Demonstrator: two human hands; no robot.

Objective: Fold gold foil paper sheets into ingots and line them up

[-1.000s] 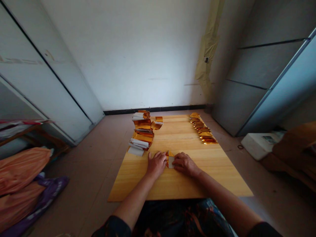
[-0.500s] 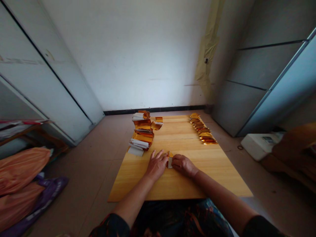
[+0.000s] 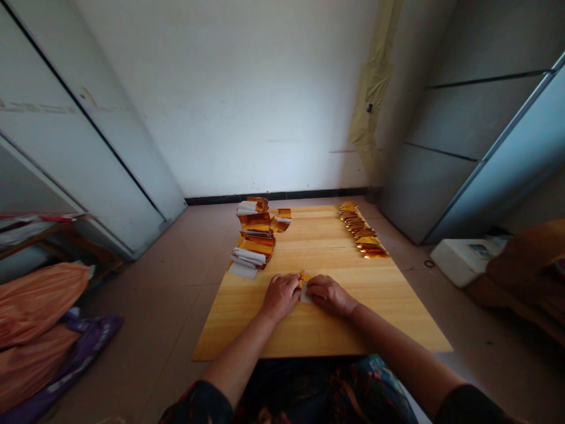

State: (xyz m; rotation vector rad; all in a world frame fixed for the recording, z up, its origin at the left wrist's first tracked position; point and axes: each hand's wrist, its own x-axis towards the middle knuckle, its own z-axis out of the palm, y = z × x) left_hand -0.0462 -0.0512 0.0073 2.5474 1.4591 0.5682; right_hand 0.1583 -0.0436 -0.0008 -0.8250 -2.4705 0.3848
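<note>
Between my two hands, a small sheet of gold foil paper [image 3: 305, 292] lies on the wooden board, its pale back facing up and a gold folded tip at the far end. My left hand [image 3: 283, 294] is closed, fingers pressed together on the paper's left edge. From the other side my right hand [image 3: 330, 293] grips the right edge, its fingers curled. Parts of the paper are hidden under the fingers. Stacks of gold paper [image 3: 256, 235] sit at the board's left side. A row of folded gold pieces [image 3: 362, 231] lines its right side.
The wooden board [image 3: 353, 335] reaches close to my lap. Two loose gold sheets [image 3: 281, 224] lie beside the left stacks. A white box [image 3: 463, 259] stands on the floor to the right, and orange and purple bags [image 3: 39, 330] are at the left.
My left hand's fingers, spread out before, have drawn together and curled at the paper's left edge. My right hand stays almost in place on the right edge.
</note>
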